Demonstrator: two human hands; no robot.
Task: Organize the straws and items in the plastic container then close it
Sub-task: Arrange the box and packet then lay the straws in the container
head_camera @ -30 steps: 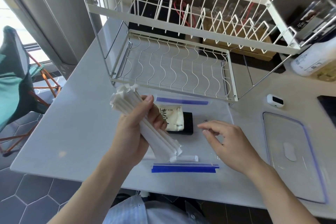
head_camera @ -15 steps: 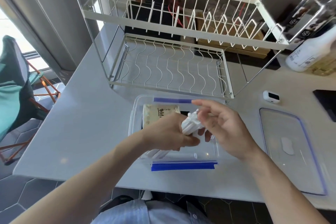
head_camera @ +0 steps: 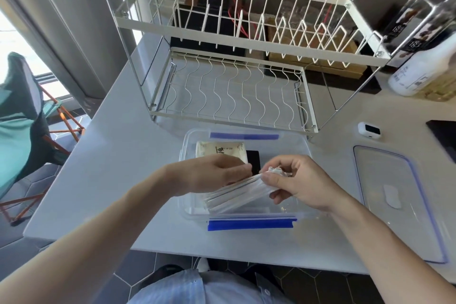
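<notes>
A clear plastic container (head_camera: 299,145) with blue clasps (head_camera: 250,224) stands open on the white table before me. Inside it, at the back left, lie a cream packet (head_camera: 217,150) and a black item (head_camera: 254,159). A bundle of white wrapped straws (head_camera: 237,196) lies slanted low inside the container. My left hand (head_camera: 209,175) holds the bundle's middle from above. My right hand (head_camera: 301,181) pinches the bundle's upper right end. The clear lid (head_camera: 394,205) with a blue rim lies flat on the table to the right.
A white wire dish rack (head_camera: 234,96) stands just behind the container. A small white device (head_camera: 369,131) and a white bottle (head_camera: 417,74) sit at the right, and a dark pad (head_camera: 444,133) at the far right edge. A folding chair (head_camera: 22,116) stands left of the table.
The straw bundle went from upright in my left hand down into the container, now slanted low. My right hand moved in and took hold of its right end.
</notes>
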